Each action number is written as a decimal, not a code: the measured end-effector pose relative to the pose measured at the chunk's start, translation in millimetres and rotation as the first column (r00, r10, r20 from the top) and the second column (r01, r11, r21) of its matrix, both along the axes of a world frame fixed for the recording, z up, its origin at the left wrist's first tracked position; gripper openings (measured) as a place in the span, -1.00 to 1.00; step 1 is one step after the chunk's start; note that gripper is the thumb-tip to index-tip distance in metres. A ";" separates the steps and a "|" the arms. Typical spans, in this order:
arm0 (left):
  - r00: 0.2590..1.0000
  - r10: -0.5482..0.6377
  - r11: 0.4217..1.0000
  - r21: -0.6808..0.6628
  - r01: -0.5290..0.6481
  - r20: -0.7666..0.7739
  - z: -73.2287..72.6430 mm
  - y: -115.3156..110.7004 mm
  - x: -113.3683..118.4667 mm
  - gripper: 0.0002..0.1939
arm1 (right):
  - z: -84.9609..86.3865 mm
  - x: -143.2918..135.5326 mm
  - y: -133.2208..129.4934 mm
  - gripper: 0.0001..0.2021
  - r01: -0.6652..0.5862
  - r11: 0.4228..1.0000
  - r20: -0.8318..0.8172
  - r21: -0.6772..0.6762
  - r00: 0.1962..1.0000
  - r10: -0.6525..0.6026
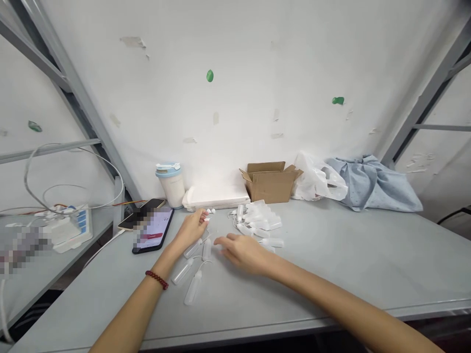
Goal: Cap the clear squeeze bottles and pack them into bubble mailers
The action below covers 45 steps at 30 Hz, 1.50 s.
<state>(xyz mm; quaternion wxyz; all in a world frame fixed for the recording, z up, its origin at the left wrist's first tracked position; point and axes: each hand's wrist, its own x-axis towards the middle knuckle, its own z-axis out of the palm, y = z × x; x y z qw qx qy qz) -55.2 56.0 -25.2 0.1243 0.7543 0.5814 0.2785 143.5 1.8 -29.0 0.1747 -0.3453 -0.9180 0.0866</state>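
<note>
Slanting across the worktop (331, 269), the leftmost clear bottle (182, 272) points its capped end away and rightward, its base toward the near left. Beyond it the left hand (193, 228) curls its fingers near small white caps (211, 211), though I cannot tell whether they grip anything; the right hand (239, 252), fingers slightly apart, points left in front of a bottle heap (259, 218)

Squeeze bottles (193, 289), loose: four; more in heap (259, 215), too overlapped to count. Smartphones (160, 228): two. Lidded tumbler (171, 189): one. Cardboard box (270, 189): one. White plastic bag (312, 179): one. Blue cloth bundle (375, 186): one. Power strip (84, 226): one. Beaded bracelet (157, 279): one. Green wall stickers (210, 75): three.
</note>
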 end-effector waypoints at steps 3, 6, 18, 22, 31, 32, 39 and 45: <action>0.984 -0.013 1.000 -0.015 0.016 0.179 2.5 -2.8 4.2 -0.67 | 1.5 -17.9 4.7 -0.73 -0.108 0.993 0.073 -0.041 0.991 0.111; 0.941 -0.028 0.998 -0.036 0.042 0.338 3.9 -4.8 6.0 -0.68 | 2.3 -30.8 13.8 -0.77 -0.171 0.979 0.074 -0.112 0.981 0.180; 0.608 0.122 0.943 -0.282 0.175 0.784 23.2 -25.6 18.5 -0.71 | -8.4 13.5 13.2 -0.79 -0.010 1.000 -0.017 0.020 1.000 0.011; 0.548 0.110 0.906 -0.310 0.287 0.829 21.9 -29.8 23.0 -0.75 | -12.7 22.8 14.8 -0.78 0.059 0.993 -0.112 0.101 0.993 -0.048; 0.436 0.114 0.883 -0.292 0.366 0.893 12.5 -29.5 34.7 -0.73 | -3.9 21.9 4.4 -0.80 -0.002 0.988 -0.225 0.154 0.974 0.037; 0.417 0.111 0.875 -0.287 0.389 0.902 12.2 -29.8 35.0 -0.75 | -4.6 21.4 3.2 -0.80 -0.018 0.989 -0.223 0.149 0.973 0.051; 0.445 -0.028 0.824 -0.231 0.517 0.895 16.2 -35.3 36.9 -0.82 | -7.8 19.4 1.3 -0.82 -0.055 0.998 -0.356 -0.007 0.933 0.049; 0.403 0.008 0.860 -0.212 0.464 0.915 14.4 -37.1 42.8 -0.80 | 1.0 18.1 -2.8 -0.89 -0.104 0.956 -0.546 -0.275 0.835 -0.066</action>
